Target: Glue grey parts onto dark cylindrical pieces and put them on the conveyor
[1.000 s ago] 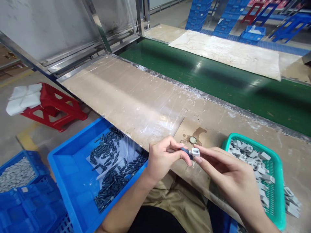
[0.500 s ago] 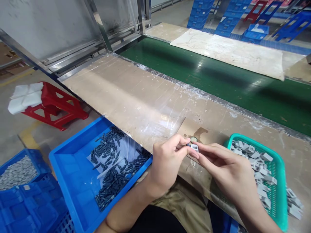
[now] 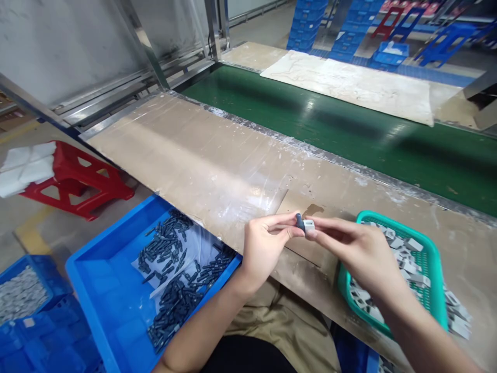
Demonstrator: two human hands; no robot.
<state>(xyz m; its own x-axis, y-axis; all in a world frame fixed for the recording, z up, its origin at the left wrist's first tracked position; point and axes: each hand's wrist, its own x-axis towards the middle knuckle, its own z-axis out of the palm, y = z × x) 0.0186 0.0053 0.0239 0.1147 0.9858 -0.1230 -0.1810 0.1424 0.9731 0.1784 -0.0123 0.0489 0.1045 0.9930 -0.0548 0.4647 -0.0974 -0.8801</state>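
Observation:
Above the table's front edge, my left hand [image 3: 259, 251] pinches a small dark, peg-like plastic piece [image 3: 298, 221] between thumb and fingertips. Facing it, my right hand [image 3: 359, 248] grips a small light-grey plastic block [image 3: 309, 226] with an opening in its face. The two parts touch, or nearly so; whether they are joined I cannot tell. To the left a blue tray [image 3: 93, 300] holds many dark plastic pieces [image 3: 176, 305] on a clear sheet. Beside my right forearm stands a green basket [image 3: 438, 269] of grey blocks [image 3: 402, 259].
A brown board [image 3: 186, 150] covers the table, with a green conveyor belt [image 3: 349, 119] behind it. Loose grey blocks [image 3: 458, 316] lie right of the basket. A red stool [image 3: 85, 181] and a blue crate of pale parts [image 3: 23, 292] stand at the left.
The dark piece now stands upright in view between my fingertips, and the grey block has turned. A round greenish bit by my fingers is no longer visible. The camera view has shifted slightly.

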